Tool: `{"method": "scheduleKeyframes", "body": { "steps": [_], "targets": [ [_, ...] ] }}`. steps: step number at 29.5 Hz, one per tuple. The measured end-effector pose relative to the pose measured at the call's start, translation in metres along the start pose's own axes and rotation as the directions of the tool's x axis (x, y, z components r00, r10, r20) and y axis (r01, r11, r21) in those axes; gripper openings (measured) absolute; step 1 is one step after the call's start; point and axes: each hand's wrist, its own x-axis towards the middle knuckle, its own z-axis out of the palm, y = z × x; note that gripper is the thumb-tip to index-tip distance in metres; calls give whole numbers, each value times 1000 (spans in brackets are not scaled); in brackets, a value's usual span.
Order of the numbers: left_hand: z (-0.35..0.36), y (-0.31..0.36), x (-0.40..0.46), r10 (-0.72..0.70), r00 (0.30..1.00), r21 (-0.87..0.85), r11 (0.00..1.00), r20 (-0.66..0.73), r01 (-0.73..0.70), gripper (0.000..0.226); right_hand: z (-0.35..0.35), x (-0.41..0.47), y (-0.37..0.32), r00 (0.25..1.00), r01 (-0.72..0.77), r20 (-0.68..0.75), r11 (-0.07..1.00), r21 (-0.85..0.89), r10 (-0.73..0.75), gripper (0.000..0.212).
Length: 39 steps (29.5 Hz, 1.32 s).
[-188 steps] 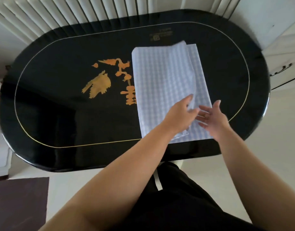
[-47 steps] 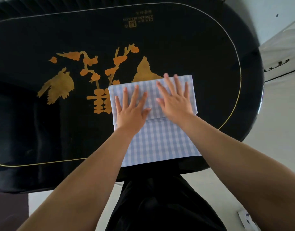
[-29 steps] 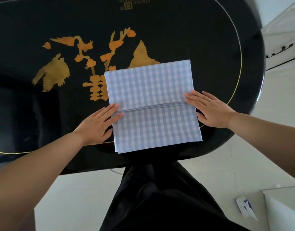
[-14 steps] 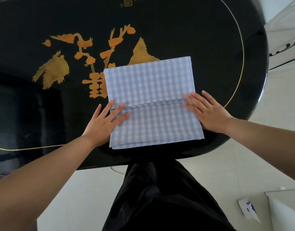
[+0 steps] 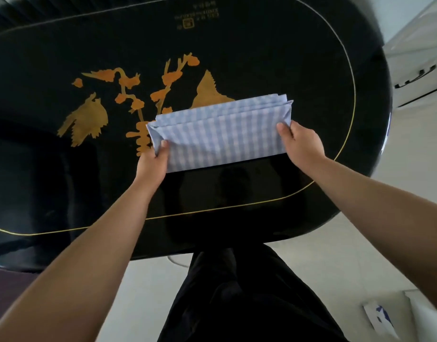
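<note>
A blue-and-white checked cloth [image 5: 222,134] lies folded into a thick band on the black oval table [image 5: 237,45]. Its near half is turned over onto the far half, and several layers show along the far edge. My left hand [image 5: 154,160] grips the cloth's left end, thumb on top. My right hand [image 5: 300,144] grips the right end in the same way.
The table top bears a gold bird-and-blossom design [image 5: 128,104] and a thin gold border line [image 5: 237,207]. A white cabinet [image 5: 417,67] stands at the right. A small white-and-blue packet [image 5: 379,317] lies on the pale floor. My dark trousers [image 5: 237,292] are below the table edge.
Both hands went from lying flat at the cloth's side edges to gripping them. The near half has been folded away from me over the far half, so the cloth is now a narrower band.
</note>
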Motion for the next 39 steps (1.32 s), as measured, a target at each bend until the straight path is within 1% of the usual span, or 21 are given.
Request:
{"method": "scheduleKeyframes", "body": {
  "steps": [5, 10, 15, 17, 18, 19, 20, 21, 22, 23, 24, 26, 28, 29, 30, 31, 32, 33, 35, 37, 39],
  "targets": [
    [7, 13, 28, -155, 985, 166, 972, -81, 166, 46, 12, 20, -19, 985, -124, -142, 972, -200, 97, 52],
    [5, 19, 38, -227, 965, 197, 948, -133, 250, 49, 12, 30, -37, 948, -315, -40, 915, -253, 316, 53],
    [8, 18, 27, -120, 964, 276, 943, -236, 185, 52, 16, 19, -37, 848, -518, -15, 822, -238, 530, 57],
    [3, 10, 14, -21, 958, 343, 931, -284, 123, 52, 24, 5, -35, 815, -567, -23, 787, -243, 580, 57],
    [2, 5, 9, 133, 945, 455, 891, -300, 19, 57, 27, 0, -34, 795, -594, -28, 768, -238, 606, 57],
    [3, 3, 4, 332, 908, 585, 801, -257, -127, 63, 30, -2, -33, 778, -615, -32, 751, -242, 627, 57],
    [6, 4, -1, 513, 848, 685, 667, -136, -294, 69, 28, -5, -36, 769, -622, -25, 739, -257, 639, 56],
    [11, 7, -3, 633, 773, 739, 499, 46, -453, 71, 27, -5, -37, 775, -608, -21, 737, -295, 631, 49],
    [19, 10, -2, 674, 702, 750, 336, 231, -570, 71, 25, -5, -39, 793, -569, 2, 742, -354, 609, 38],
    [26, 14, 2, 654, 659, 737, 225, 371, -638, 71, 25, -4, -39, 816, -534, 6, 758, -375, 578, 39],
    [33, 17, 9, 607, 653, 720, 183, 452, -669, 71, 26, -5, -41, 827, -523, -4, 767, -370, 562, 51],
    [41, 18, 27, 530, 689, 709, 212, 495, -673, 71, 31, -9, -40, 846, -519, -83, 777, -358, 527, 63],
    [45, 16, 38, 505, 708, 716, 225, 495, -661, 70, 35, -11, -46, 839, -529, -274, 825, -200, 471, 61],
    [45, 16, 40, 502, 706, 716, 221, 499, -663, 69, 38, -13, -53, 849, -450, -373, 882, -139, 374, 57],
    [45, 16, 40, 501, 700, 712, 212, 509, -669, 69, 44, -15, -62, 877, -301, -438, 937, -179, 198, 55],
    [44, 16, 40, 505, 692, 707, 205, 516, -677, 69, 50, -16, -71, 901, -119, -433, 950, -288, -18, 54],
    [43, 15, 40, 511, 687, 702, 207, 516, -681, 69, 58, -15, -78, 927, 49, -321, 910, -412, -195, 57],
    [41, 15, 42, 513, 690, 701, 218, 510, -679, 70, 64, -12, -82, 946, 168, -162, 854, -492, -280, 62],
    [38, 19, 48, 506, 706, 694, 258, 495, -672, 77, 68, -1, -79, 975, 218, 74, 816, -536, -211, 74],
    [35, 26, 55, 512, 717, 700, 275, 474, -659, 85, 67, 7, -68, 985, 169, 120, 850, -499, -125, 80],
    [31, 33, 63, 504, 752, 743, 282, 424, -607, 94, 69, 11, -64, 988, 152, 101, 875, -461, -119, 83]
  ]
}}
